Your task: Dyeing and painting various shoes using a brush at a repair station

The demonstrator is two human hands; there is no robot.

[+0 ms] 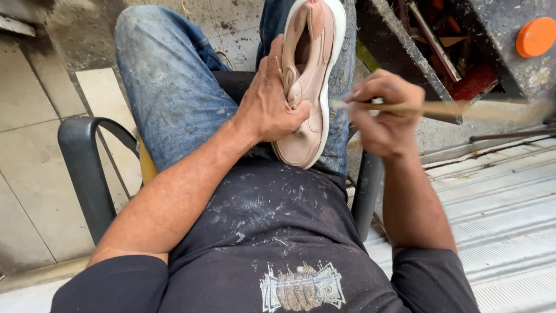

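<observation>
Seated, left hand gripping pink shoe, right hand fingers pinching thin stick

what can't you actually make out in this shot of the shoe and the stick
Head view only:
- Far end of the thin stick in the right hand: motion-blurred, so its tip cannot be made out.
- Toe of the pink shoe: cut off by the top edge.
- Left hand fingertips: tucked into the shoe, hidden.
- Contents of the dark box: in shadow, unclear.
- Chair seat: hidden by the legs; only the armrest shows.
</observation>
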